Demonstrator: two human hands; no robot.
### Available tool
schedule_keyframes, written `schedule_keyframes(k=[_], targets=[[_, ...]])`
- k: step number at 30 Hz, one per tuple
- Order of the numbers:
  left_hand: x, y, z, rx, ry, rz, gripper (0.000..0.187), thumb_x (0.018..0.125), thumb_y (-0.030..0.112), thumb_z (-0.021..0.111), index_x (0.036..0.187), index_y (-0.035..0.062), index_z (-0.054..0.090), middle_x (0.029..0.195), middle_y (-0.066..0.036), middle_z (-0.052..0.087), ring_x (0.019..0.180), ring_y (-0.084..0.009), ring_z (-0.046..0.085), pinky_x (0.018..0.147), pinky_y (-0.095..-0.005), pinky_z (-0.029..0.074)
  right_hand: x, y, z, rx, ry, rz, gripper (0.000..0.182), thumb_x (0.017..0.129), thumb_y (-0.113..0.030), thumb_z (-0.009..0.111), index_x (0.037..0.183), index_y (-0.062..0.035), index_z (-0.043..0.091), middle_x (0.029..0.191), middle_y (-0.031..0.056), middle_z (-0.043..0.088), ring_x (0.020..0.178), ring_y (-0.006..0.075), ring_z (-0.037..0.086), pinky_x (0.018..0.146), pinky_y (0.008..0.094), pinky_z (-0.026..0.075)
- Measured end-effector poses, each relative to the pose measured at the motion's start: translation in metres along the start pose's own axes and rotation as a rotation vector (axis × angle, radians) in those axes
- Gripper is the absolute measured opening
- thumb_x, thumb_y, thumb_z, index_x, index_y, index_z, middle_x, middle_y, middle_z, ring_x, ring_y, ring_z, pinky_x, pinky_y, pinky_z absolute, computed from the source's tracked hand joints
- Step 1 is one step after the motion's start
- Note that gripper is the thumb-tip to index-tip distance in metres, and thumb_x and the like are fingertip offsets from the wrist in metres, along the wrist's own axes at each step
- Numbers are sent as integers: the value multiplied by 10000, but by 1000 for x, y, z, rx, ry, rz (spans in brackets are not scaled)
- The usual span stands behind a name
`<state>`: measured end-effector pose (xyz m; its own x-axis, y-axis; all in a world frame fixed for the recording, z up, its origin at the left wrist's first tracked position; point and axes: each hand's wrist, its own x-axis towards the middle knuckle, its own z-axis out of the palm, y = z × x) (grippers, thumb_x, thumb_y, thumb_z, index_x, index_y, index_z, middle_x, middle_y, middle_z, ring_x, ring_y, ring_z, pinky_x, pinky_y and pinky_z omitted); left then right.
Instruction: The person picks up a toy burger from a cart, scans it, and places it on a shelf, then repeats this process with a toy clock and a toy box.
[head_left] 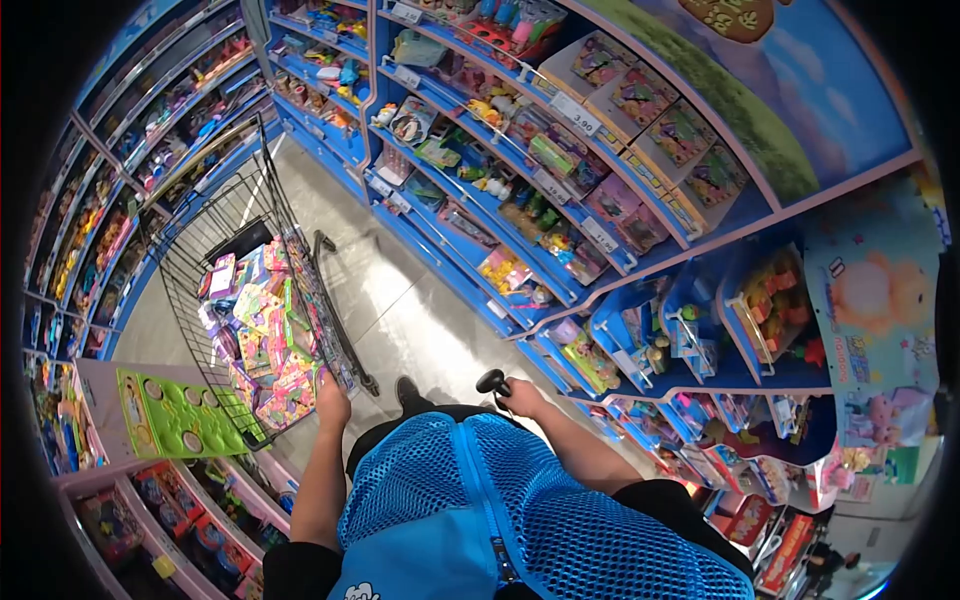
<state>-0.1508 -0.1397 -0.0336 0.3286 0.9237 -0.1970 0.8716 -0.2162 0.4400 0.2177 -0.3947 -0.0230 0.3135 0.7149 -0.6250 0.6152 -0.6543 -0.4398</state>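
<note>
My left hand [332, 400] is closed at the near edge of a black wire shopping cart [322, 325], its fingers partly hidden. Many colourful packaged toys [262, 325] fill the cart's lower part. My right hand [520, 398] is wrapped round a black handheld device [492, 382] with a rounded head, in front of my blue mesh vest [460, 480]. The device is above the floor, apart from the cart.
Blue shelves [440, 235] with toys run along the right and back. More toy shelves [75, 240] curve along the left. A pink display [95, 400] with a green panel [180, 415] stands beside the cart. Grey tiled floor [400, 300] lies between.
</note>
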Motion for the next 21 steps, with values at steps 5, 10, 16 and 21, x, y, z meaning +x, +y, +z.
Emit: schedule_keyframes(k=[5,10,16,21], targets=[[18,-7,-2,-43,-29,51,413,853,94,629,1194,-30,433,905,-297,648,848,-489,626,727,-553,487,11,-14,6,10,8,17,430,755,-351,705,1016,-17,630,977,213,691,949,376,661,844,448,525],[33,-9,-7,-74,-11,126,406,860,98,617,1189,-37,422,893,-314,641,846,-503,619,735,-563,482,6,-26,18,67,69,78,315,795,-303,667,971,-43,647,948,225,690,918,392,662,827,458,522],[53,-11,-8,-60,-74,132,435,889,202,619,1186,-32,403,906,-344,636,860,-519,621,744,-580,482,-13,-41,16,91,18,172,405,793,-345,677,1025,-16,635,994,230,685,966,390,655,860,455,518],[70,-6,-9,-65,-240,-27,566,891,289,640,1266,-41,375,1078,-345,624,1006,-487,626,872,-534,503,-13,-25,27,77,101,75,416,809,-333,701,1071,-16,637,1028,245,682,980,404,653,865,462,518]])
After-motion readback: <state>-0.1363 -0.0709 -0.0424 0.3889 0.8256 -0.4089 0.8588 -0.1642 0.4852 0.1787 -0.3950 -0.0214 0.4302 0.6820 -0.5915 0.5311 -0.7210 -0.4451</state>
